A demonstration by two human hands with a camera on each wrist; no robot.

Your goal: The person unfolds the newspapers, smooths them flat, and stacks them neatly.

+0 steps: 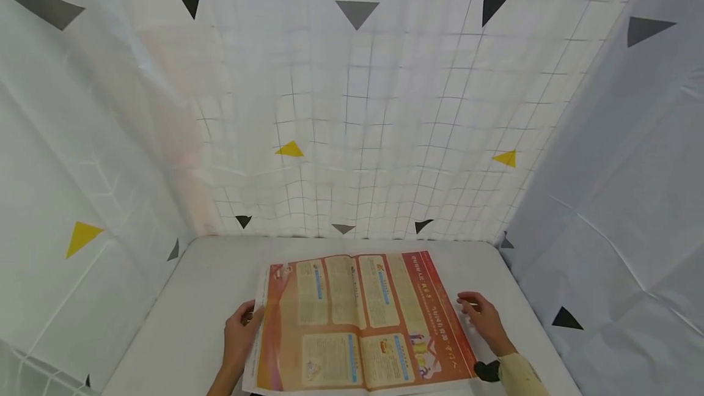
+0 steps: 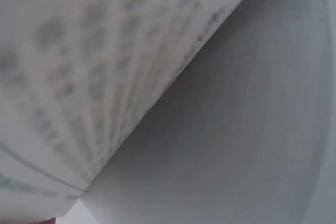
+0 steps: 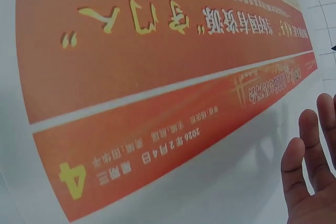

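The left edge of the newspaper (image 1: 330,329) is pinched by the left hand (image 1: 240,333); the right hand (image 1: 488,324) is held open and relaxed, just beside its right edge. Newspaper is spread over the white table (image 1: 181,322); gridded backdrop (image 1: 396,109) is hung beyond.

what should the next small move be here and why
Probably bring the right hand in to the right edge of the newspaper: it holds nothing and sits just off that edge, while the left hand is at the opposite edge.
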